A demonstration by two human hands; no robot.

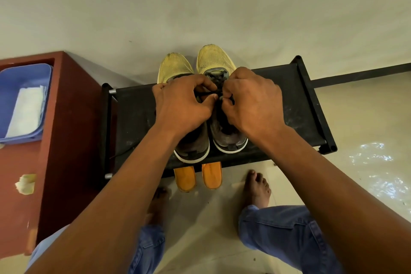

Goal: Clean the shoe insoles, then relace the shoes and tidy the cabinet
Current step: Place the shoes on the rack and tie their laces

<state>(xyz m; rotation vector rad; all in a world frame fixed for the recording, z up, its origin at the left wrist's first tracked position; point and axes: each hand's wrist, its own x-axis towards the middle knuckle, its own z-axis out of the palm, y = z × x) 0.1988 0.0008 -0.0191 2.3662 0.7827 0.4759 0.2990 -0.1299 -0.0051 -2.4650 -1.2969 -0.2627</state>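
Pale wall, tiled floor; black rack (289,95) against wall. Two shoes (213,60) on top shelf, toes at 12 o'clock. Left hand (180,104) and right hand (251,102) both curled, pinching black lace (208,94) over right shoe's tongue. Lace runs 9-to-3 between hands; shoe's long axis 12-to-6. Hands equally near. Orange insoles (211,174) at 6, on lower shelf.

Two yellow shoes (195,95) on one black rack (289,104). Two orange insoles (198,177) below it. One blue tub (24,73) holding one white cloth (27,111). Two hands (184,107), two bare feet (256,189).
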